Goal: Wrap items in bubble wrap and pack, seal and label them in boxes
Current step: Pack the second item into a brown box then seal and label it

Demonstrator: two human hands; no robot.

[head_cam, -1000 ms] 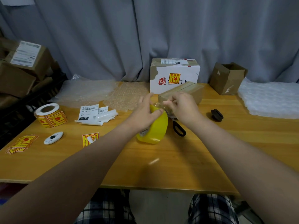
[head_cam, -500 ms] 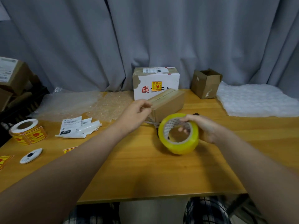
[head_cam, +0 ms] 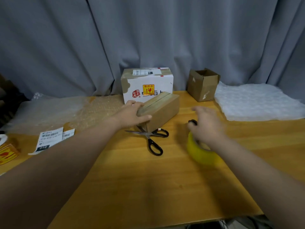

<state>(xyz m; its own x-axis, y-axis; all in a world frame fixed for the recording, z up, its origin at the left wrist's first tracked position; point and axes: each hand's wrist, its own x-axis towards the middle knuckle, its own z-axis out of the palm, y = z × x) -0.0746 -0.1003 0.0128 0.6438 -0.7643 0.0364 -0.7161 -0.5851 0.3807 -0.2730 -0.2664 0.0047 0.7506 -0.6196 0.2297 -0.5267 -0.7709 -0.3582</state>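
yellow tape roll (head_cam: pixel 202 154), black-handled scissors (head_cam: pixel 152 139), plain brown box (head_cam: pixel 162 108), grey curtain (head_cam: pixel 148 38), red-and-yellow sticker (head_cam: pixel 148 89)

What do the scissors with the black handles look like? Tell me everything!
The black-handled metal scissors lie flat on the wooden table, spread open. Their grey blades point left; one runs to the near corner of the closed brown cardboard box, contact unclear. The two black loop handles point right and towards the camera. Nothing grips them.
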